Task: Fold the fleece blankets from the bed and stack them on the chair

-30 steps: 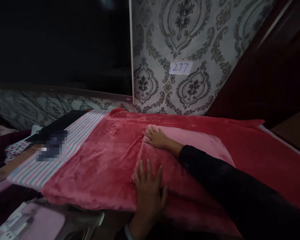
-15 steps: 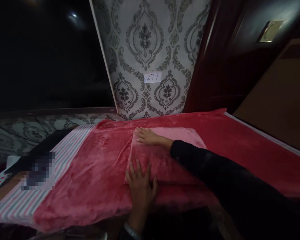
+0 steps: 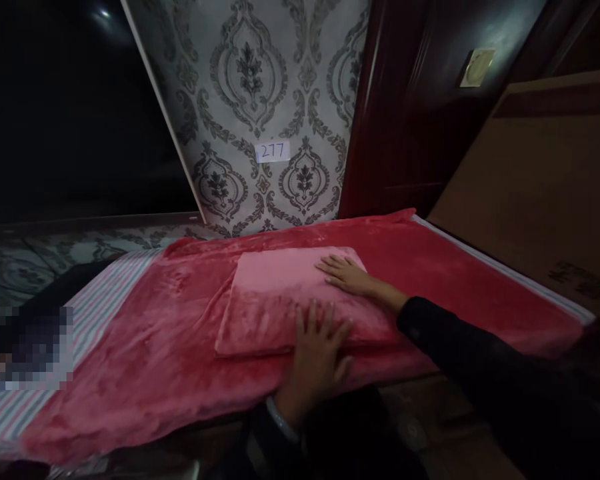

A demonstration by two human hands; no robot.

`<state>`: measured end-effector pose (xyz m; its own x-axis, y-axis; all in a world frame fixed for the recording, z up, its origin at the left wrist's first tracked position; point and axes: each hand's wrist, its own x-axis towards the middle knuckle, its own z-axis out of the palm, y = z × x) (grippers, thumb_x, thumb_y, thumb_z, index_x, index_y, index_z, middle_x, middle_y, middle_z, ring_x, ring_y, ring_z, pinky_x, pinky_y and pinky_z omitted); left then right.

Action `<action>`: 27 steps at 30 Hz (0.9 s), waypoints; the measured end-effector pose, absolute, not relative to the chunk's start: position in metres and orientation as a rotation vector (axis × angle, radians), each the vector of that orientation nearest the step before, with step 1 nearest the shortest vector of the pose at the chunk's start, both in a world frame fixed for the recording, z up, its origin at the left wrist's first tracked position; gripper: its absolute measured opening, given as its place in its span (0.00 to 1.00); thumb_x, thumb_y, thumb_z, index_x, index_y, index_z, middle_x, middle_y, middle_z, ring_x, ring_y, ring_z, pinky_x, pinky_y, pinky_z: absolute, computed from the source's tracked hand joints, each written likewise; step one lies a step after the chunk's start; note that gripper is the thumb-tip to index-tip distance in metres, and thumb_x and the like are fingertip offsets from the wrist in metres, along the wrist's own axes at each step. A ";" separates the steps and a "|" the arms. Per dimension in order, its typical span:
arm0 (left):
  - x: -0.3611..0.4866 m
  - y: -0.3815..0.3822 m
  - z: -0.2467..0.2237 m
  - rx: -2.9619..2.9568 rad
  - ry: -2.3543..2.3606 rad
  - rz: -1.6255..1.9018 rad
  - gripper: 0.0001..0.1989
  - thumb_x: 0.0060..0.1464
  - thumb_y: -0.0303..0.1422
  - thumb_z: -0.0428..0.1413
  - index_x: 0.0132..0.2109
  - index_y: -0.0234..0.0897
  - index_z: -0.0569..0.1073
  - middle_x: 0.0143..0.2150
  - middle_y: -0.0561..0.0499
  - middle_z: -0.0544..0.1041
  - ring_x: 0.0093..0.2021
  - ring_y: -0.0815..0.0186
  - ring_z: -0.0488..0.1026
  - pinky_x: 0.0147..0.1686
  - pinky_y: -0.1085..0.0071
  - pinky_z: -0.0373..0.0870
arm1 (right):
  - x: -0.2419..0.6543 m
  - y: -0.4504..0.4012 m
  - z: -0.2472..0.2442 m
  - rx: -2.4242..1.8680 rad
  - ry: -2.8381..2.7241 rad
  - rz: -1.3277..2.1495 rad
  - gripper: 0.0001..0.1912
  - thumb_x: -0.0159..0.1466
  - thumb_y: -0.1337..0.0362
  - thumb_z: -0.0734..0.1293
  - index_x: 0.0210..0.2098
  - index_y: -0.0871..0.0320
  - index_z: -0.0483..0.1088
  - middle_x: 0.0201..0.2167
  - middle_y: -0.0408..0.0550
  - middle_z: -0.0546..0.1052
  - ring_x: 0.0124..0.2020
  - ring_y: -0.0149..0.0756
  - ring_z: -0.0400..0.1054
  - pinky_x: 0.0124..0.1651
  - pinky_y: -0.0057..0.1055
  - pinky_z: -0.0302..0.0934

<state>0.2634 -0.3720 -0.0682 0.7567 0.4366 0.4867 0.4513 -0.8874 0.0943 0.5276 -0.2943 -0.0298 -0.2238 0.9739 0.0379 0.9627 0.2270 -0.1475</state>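
A folded pink plush cloth (image 3: 275, 273) lies flat on a larger red plush blanket (image 3: 170, 360). Near the front edge of the folded cloth, my left hand (image 3: 317, 360) rests with its fingers spread. My right hand (image 3: 347, 275) lies flat on the far right part of the folded cloth, palm down. Neither hand grips anything. The cloth looks paler over its far part and darker near the front.
A striped cloth (image 3: 105, 293) extends beneath the blanket's left side, with a pixelated patch (image 3: 35, 347) over it. A dark screen (image 3: 70, 120) stands behind on the left, a paper label (image 3: 273, 151) is on the wallpaper, and a cardboard box (image 3: 540, 167) stands at right.
Both hands have moved right across the folded cloth, the right one from its far left corner to its far right side. The camera view has turned somewhat to the right.
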 end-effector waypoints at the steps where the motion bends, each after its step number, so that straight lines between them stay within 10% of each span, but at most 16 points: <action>1: 0.269 -0.373 -0.072 -2.940 -0.720 -0.772 0.39 0.56 0.44 0.62 0.72 0.52 0.60 0.77 0.46 0.53 0.76 0.37 0.43 0.68 0.29 0.39 | 0.532 -0.288 -0.032 -1.889 -2.360 0.126 0.33 0.75 0.45 0.49 0.75 0.47 0.50 0.76 0.52 0.47 0.76 0.52 0.37 0.71 0.63 0.37; 14: 0.270 -0.375 -0.083 -2.950 -0.751 -0.664 0.37 0.59 0.48 0.59 0.72 0.53 0.59 0.78 0.49 0.50 0.77 0.39 0.38 0.69 0.30 0.38 | 0.584 -0.238 -0.043 -2.291 -1.800 0.207 0.33 0.74 0.47 0.46 0.74 0.49 0.52 0.75 0.53 0.53 0.74 0.57 0.44 0.67 0.69 0.46; 27: 0.220 -0.356 -0.060 -2.864 -1.016 -0.573 0.36 0.60 0.42 0.58 0.72 0.43 0.60 0.76 0.39 0.55 0.76 0.42 0.47 0.69 0.31 0.36 | 0.486 -0.392 -0.065 -2.053 -2.112 -0.032 0.31 0.75 0.48 0.49 0.74 0.46 0.52 0.76 0.49 0.50 0.75 0.53 0.42 0.71 0.62 0.43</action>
<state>0.2198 -0.3558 -0.0596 0.7154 0.5992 0.3593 0.6175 -0.7829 0.0760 0.4863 -0.3919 -0.0648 -0.0185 0.9878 0.1543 0.9920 0.0373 -0.1204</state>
